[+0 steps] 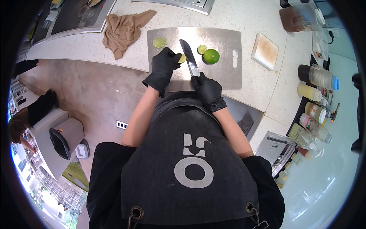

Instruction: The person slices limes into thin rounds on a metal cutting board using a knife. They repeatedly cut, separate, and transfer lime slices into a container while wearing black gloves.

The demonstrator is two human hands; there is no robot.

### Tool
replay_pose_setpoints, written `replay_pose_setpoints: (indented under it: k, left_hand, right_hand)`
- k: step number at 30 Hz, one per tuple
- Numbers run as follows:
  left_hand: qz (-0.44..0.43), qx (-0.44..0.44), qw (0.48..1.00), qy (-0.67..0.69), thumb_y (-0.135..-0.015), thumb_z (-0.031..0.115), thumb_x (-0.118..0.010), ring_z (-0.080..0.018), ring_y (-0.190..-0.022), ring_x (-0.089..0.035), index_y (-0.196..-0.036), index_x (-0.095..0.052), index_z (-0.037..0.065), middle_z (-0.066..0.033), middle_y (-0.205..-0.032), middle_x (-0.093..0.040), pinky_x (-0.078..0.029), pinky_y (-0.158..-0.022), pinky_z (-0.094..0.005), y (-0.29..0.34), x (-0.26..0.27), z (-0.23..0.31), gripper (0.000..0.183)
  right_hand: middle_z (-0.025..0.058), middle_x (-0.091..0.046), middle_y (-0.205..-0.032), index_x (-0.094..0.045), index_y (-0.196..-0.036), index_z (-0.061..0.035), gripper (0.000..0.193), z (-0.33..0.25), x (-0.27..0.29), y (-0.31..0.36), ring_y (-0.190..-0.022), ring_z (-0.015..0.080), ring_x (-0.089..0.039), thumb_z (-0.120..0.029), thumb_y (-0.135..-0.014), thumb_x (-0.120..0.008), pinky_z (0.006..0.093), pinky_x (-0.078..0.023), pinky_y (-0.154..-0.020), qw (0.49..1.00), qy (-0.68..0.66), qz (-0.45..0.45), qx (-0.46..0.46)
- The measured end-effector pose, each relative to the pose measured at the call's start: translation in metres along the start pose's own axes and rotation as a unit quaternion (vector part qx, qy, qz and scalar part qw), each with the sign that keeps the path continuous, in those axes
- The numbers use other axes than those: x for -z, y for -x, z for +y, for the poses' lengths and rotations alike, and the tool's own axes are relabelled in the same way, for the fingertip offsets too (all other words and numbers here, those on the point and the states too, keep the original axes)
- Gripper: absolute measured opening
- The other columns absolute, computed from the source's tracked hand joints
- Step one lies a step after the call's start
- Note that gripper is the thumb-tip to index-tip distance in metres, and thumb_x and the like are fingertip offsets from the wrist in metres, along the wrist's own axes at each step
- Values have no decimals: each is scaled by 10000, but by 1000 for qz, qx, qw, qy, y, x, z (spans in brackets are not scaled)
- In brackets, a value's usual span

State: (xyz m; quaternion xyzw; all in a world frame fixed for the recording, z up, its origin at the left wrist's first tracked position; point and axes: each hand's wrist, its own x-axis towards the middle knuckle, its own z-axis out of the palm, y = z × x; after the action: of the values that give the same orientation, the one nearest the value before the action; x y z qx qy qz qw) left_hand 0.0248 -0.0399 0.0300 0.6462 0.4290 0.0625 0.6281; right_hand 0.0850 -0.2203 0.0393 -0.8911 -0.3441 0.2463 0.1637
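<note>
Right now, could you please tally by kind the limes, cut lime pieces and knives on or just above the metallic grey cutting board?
Whole-looking green lime: 1
Cut lime pieces: 3
Knife: 1
Total: 5

The gloved hands (207,91) are black — the whole lime (212,56) green, the cloth (124,32) brown, the counter (249,17) speckled white.

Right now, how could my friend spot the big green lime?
On the pale counter, find the grey cutting board. Right of the knife lies the green lime. It's bigger and greener than the pale cut piece beside it.
</note>
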Motion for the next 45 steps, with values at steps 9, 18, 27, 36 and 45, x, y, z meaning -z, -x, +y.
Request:
replay_pose_setpoints:
  k: [9,18,27,36,45]
  left_hand:
    - [-8,3,1000,29,-877,114,-684,-125,-616,-649,-832,-567,-25,-94,-742,-653,-542,-542,-247,-1,-3,-4,188]
    - [13,6,1000,20,-881,112,-678,-109,-616,-641,-879,-595,-16,-89,-728,-655,-509,-548,-235,2,-6,-4,153]
    - [-16,-99,987,-128,-809,156,-730,-151,-732,-665,-995,-677,44,-83,-794,-688,-511,-670,-269,17,0,0,224]
    - [6,-54,991,-119,-767,206,-757,-172,-726,-672,-901,-668,5,-98,-792,-697,-512,-668,-286,11,7,-1,257]
    - [-18,-4,1000,14,-779,218,-741,-136,-672,-674,-866,-670,-33,-110,-739,-702,-515,-636,-255,-1,7,-17,275]
  right_hand:
    - [156,-651,-661,-576,-919,-63,289,-15,4,-14,-616,343,-649,-342,-912,-500,475,-501,-577,1000,26,-3,1]
    - [167,-646,-653,-551,-904,-51,269,-8,-3,14,-608,358,-650,-314,-917,-494,483,-507,-573,999,39,-20,-6]
    - [137,-645,-633,-556,-890,-67,284,-9,-8,5,-565,335,-641,-346,-913,-509,467,-497,-525,999,53,8,-3]
    - [160,-639,-635,-561,-878,-66,283,-8,-5,-3,-577,354,-638,-342,-909,-506,485,-490,-536,997,55,46,-15]
    - [143,-659,-697,-561,-916,-86,302,-6,-4,-2,-617,347,-643,-384,-921,-511,475,-485,-561,1000,26,12,1]
